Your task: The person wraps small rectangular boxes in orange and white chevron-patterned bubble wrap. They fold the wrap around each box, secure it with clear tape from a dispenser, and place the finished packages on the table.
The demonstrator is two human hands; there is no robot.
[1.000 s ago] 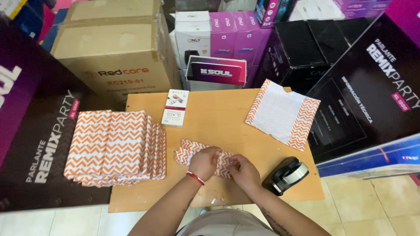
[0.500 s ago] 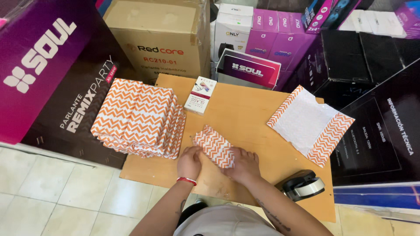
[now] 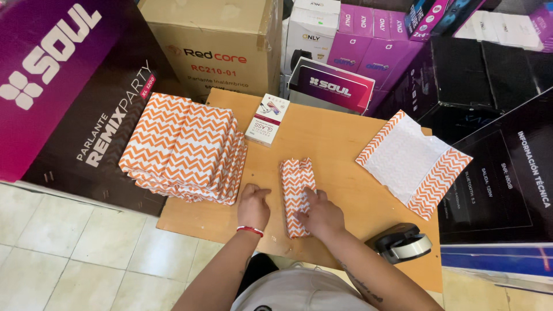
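On the wooden tabletop [image 3: 340, 144], near its front edge, a small padded envelope [image 3: 296, 196] with an orange zigzag pattern is lying lengthwise between the person's 2 hands, folded or rolled into a narrow packet. The right hand [image 3: 322, 216] is pressing down on the lower right part of it, fingers [image 3: 308, 201] spread only a little and lying flat across the paper rather than curling around it. The left hand [image 3: 253, 204] is resting on the bare wood just beside the packet's left edge, fingers [image 3: 262, 193] bent and drawn close together, gripping nothing; whether the fingertips are touching the envelope cannot be told.

The likeliest trouble, judging from this, is the fold springing open: padded paper is stiff, and only 1 hand is bearing on it, at 1 end, so the far end could be lifting or unrolling. A sideways push from the right hand could also be sliding the packet on the smooth wood, since the left hand is not blocking it firmly. The tape dispenser [image 3: 403, 242] is sitting near the right front corner, close to the edge beside the right forearm, and an elbow swing could be knocking it off. A stack of matching envelopes [image 3: 184, 150] is lying to the left, a small white box [image 3: 268, 119] behind, and 1 opened envelope [image 3: 412, 164] well apart on the right.
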